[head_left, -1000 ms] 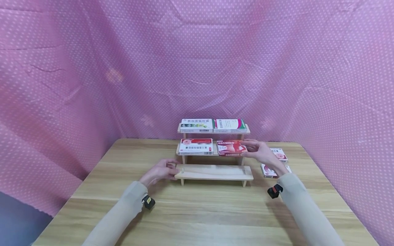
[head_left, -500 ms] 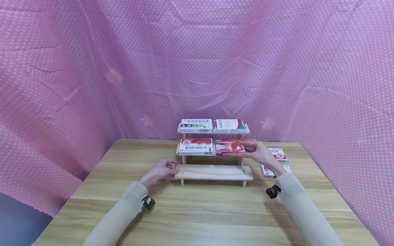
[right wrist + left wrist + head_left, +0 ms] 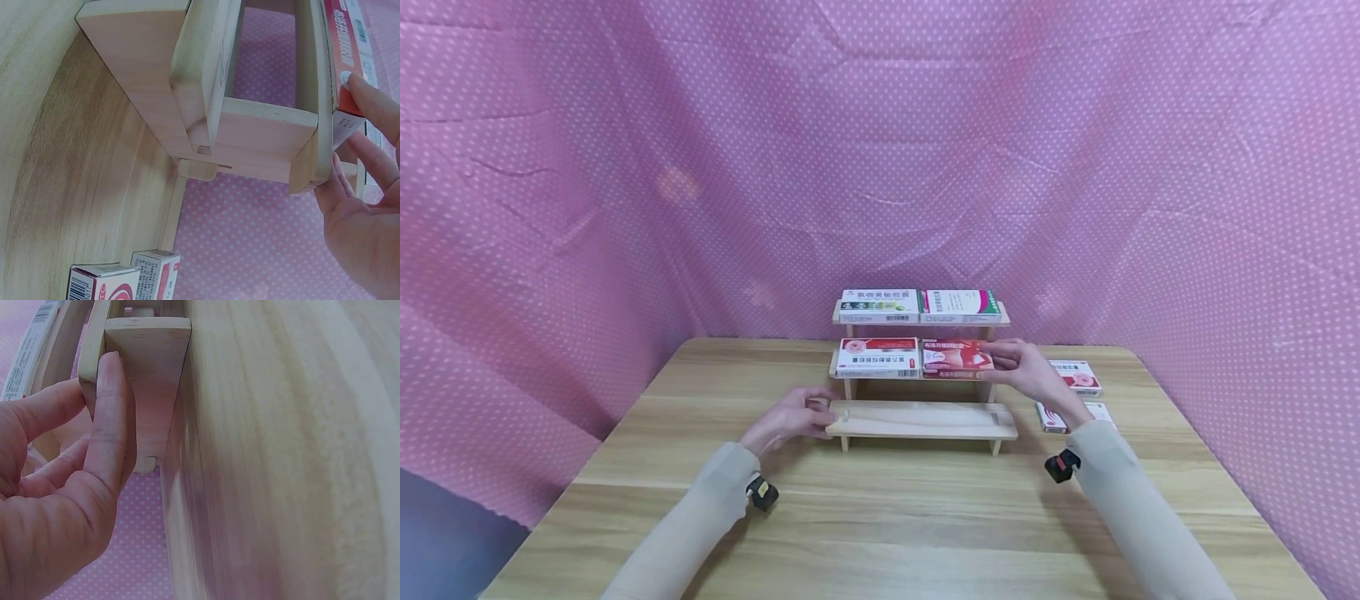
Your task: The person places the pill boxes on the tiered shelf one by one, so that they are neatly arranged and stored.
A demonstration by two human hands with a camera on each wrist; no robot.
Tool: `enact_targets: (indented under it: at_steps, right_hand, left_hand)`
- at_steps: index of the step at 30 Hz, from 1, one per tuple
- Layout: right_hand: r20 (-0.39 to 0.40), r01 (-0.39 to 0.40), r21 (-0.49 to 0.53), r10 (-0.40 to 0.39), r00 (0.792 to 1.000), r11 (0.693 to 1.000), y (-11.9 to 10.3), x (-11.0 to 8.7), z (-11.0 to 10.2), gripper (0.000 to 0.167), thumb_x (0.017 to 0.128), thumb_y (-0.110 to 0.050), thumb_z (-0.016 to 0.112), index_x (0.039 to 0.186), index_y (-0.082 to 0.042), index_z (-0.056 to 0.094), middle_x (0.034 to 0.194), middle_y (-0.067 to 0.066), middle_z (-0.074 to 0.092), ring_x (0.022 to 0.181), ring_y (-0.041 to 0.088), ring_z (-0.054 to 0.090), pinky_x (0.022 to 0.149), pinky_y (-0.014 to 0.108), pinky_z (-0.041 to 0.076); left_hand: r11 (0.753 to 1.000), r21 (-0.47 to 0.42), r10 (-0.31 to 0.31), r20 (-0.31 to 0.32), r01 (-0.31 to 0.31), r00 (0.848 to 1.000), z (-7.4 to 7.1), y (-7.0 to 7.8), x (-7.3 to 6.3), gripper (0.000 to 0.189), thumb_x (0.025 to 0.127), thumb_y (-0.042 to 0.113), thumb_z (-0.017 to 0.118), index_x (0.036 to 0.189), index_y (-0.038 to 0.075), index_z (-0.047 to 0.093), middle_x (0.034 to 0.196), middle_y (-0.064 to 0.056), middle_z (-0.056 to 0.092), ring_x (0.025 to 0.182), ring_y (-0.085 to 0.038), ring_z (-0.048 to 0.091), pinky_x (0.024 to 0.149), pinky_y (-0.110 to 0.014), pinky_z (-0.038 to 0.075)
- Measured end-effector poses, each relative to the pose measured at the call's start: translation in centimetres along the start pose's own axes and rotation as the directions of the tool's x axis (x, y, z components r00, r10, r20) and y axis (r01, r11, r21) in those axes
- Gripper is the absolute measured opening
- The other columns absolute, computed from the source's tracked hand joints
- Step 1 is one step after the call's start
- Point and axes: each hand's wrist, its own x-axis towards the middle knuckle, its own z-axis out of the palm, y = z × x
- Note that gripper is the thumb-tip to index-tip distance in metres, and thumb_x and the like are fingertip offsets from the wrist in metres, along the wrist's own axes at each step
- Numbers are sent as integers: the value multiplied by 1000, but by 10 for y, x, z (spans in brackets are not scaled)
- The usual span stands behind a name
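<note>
A three-tier wooden display stand (image 3: 921, 419) stands on the table. My left hand (image 3: 788, 417) grips the left end of its lowest shelf, with fingertips against the board's end (image 3: 90, 369) in the left wrist view. On the right half of the middle shelf lies a red medicine box (image 3: 955, 357). My right hand (image 3: 1028, 373) holds this box by its right end; in the right wrist view the thumb presses its printed edge (image 3: 340, 50). Directly left of it, a white-and-red medicine box (image 3: 878, 358) lies on the same shelf.
Two medicine boxes, white-and-green (image 3: 878, 307) and white-and-pink (image 3: 958, 306), lie on the top shelf. To the right on the table are two more boxes (image 3: 1078, 379), partly behind the right hand and wrist. A pink dotted cloth (image 3: 880, 167) hangs behind the wooden table (image 3: 880, 517).
The red medicine box has slid left along the middle shelf, up to the white-and-red one, and my right hand has moved left with it. My left hand has stayed in place.
</note>
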Motion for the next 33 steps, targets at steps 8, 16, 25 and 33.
enact_targets:
  at_steps: [8, 16, 25, 33]
  right_hand:
    - [5, -29, 100, 29, 1000, 995, 5, -3, -5, 68, 85, -22, 77, 143, -2, 47, 146, 21, 48, 135, 36, 47, 109, 40, 44]
    - [-57, -38, 99, 44, 997, 994, 20, -13, -20, 54, 93, -29, 68, 139, -6, 53, 140, 18, 56, 127, 29, 55, 98, 24, 52]
    - [-82, -30, 44, 34, 996, 999, 35, -28, -37, 45, 94, -24, 67, 131, -1, 59, 132, 20, 61, 104, -3, 60, 90, 15, 51]
    - [-23, -62, 50, 63, 998, 997, 57, -43, -53, 46, 92, -17, 68, 133, 1, 56, 132, 25, 59, 105, 1, 63, 90, 13, 51]
  left_hand:
    - [1000, -13, -21, -16, 21, 1000, 1, 0, 0, 54, 88, -4, 63, 139, -7, 43, 112, -24, 59, 90, -26, 66, 84, -39, 62]
    - [998, -67, -6, 27, 7, 1000, -2, -2, -1, 60, 88, -6, 61, 143, -8, 36, 111, -23, 56, 90, -26, 65, 85, -41, 61]
    - [992, -120, -14, 95, 26, 995, -8, -3, -3, 71, 86, -10, 60, 149, -5, 27, 117, -22, 50, 94, -26, 64, 91, -43, 59]
    - [995, -98, -6, 114, 17, 993, -9, -1, -3, 66, 86, -11, 60, 146, -7, 33, 112, -19, 54, 93, -27, 65, 92, -46, 58]
